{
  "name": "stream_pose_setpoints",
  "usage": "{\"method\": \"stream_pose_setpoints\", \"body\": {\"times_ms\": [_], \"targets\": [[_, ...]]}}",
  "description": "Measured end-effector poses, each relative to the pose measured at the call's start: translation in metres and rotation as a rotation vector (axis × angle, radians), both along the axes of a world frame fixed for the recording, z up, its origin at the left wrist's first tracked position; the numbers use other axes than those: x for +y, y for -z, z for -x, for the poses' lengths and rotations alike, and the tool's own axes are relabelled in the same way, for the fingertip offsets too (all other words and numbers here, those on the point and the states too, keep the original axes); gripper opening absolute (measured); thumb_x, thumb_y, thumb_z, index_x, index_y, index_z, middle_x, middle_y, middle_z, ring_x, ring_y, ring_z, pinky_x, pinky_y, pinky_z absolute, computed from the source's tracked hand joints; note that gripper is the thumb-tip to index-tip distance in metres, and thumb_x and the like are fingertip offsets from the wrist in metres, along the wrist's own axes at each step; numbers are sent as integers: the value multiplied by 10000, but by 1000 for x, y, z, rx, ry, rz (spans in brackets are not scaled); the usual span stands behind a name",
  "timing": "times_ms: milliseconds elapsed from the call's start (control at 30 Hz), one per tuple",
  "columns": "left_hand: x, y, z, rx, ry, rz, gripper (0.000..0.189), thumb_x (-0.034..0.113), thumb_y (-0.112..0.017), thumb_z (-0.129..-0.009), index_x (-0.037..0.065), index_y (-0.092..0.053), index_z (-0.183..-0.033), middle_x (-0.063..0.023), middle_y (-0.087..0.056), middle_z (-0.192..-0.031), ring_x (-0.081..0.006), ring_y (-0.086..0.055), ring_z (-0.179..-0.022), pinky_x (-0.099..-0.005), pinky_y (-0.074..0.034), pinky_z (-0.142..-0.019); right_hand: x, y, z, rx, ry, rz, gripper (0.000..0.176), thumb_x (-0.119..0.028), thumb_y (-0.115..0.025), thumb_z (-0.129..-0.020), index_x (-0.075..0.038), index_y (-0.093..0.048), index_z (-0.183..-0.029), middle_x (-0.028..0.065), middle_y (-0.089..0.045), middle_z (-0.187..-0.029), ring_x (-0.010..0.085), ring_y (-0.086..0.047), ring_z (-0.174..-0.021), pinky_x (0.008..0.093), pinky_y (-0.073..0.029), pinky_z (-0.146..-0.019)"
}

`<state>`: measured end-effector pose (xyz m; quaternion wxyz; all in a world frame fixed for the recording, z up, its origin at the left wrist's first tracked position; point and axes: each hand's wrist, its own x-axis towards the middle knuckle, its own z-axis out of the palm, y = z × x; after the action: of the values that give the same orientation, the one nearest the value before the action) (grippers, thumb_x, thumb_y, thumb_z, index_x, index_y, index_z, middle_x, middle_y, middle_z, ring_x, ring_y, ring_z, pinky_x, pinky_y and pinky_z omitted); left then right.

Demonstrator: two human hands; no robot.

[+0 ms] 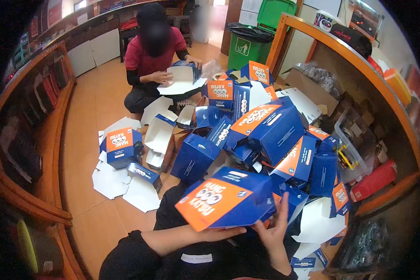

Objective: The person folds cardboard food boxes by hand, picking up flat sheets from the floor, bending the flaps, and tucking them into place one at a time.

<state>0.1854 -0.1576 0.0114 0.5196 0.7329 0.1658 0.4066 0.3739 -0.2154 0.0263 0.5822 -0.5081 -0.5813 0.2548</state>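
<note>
A folded blue and orange carton (226,198) printed "MANG KATSU" is held in front of me, orange lid facing up. My left hand (219,232) is under its near edge, mostly hidden by the carton. My right hand (276,228) grips the carton's right end, fingers spread up along its side. Behind it rises a heap of the same assembled cartons (266,130).
A person in a red top (151,56) crouches at the far side, folding a white flat carton (182,81). Loose flat blanks (126,184) and one carton (121,147) lie on the wooden floor at left. A green bin (247,44) stands behind; wooden shelving lines both sides.
</note>
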Motion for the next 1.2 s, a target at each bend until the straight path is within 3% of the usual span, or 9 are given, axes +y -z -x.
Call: {"method": "stream_pose_setpoints", "body": {"times_ms": [33, 167, 333, 400, 500, 900, 1033, 1133, 1200], "targets": [[0, -17, 4, 265, -228, -536, 404, 291, -610, -827, 29, -518, -1121, -139, -560, -1082, -269, -527, -1033, -373, -401, -890, -4, -12, -1, 125, 45, 85, 986, -4, -701, -650, -2, -53, -1393, 186, -415, -1255, 252, -454, -1127, 347, -376, -941], [15, 4, 25, 206, -519, -577, 575, 295, -726, -693, 59, -506, -1170, -173, -499, -1207, -337, -455, -1130, -423, -328, -956, -5, -14, -16, 367, 210, -29, 920, -70, -702, -697, -33, -97, -1390, 150, -400, -1259, 236, -418, -1149, 357, -347, -961], [47, 25, 39, -57, -342, -578, 1197, 511, -827, -457, 128, -164, -1378, -203, -71, -1413, -451, -120, -1279, -498, -196, -1025, -17, 16, -37, 517, 1, 119, 771, -303, -705, -737, 12, -272, -1290, 138, -416, -1244, 249, -430, -1139, 378, -334, -963], [76, 133, 28, -135, 33, -78, 1316, 534, -835, -400, 142, -70, -1396, -230, -53, -1415, -448, -90, -1292, -495, -170, -1037, -18, 21, -31, 517, -106, 149, 733, -292, -685, -754, 3, -278, -1287, 142, -417, -1240, 253, -433, -1138, 377, -340, -959], [41, -15, 57, 110, 91, -309, 1502, 559, -842, -278, 151, 65, -1404, -274, 19, -1417, -413, -51, -1321, -448, -179, -1053, -16, 8, -16, 780, -83, 225, 711, -272, -664, -755, -21, -280, -1298, 146, -399, -1259, 259, -410, -1161, 386, -339, -967], [39, -10, 71, 128, -25, -308, 1161, 349, -806, -511, -13, -81, -1343, -224, -217, -1300, -359, -237, -1246, -425, -221, -1029, 3, 17, -15, 609, -149, 294, 986, -470, -676, -708, -99, -91, -1409, 176, -296, -1358, 296, -425, -1171, 404, -370, -960], [34, -27, 71, 227, 274, -244, 1218, 361, -806, -489, -33, -56, -1364, -247, -134, -1373, -371, -148, -1303, -437, -172, -1050, 7, 36, -50, 489, -262, 122, 747, -452, -622, -778, -60, -298, -1326, 210, -441, -1221, 319, -484, -1107, 428, -429, -899], [38, -27, 70, 138, 54, -411, 1272, 343, -813, -522, 31, 62, -1391, -237, -76, -1405, -387, -195, -1287, -464, -261, -1013, -4, 39, -46, 387, -76, 120, 552, -424, -471, -885, -18, -367, -1245, 204, -479, -1180, 317, -522, -1054, 419, -461, -860], [36, -22, 52, -366, 122, 46, 1310, 387, -823, -524, 49, 101, -1389, -212, -36, -1427, -371, -177, -1305, -460, -244, -1025, -1, 40, -20, 687, 29, 70, 487, -379, -348, -939, 14, -376, -1227, 191, -481, -1184, 306, -530, -1043, 404, -457, -861]]}}
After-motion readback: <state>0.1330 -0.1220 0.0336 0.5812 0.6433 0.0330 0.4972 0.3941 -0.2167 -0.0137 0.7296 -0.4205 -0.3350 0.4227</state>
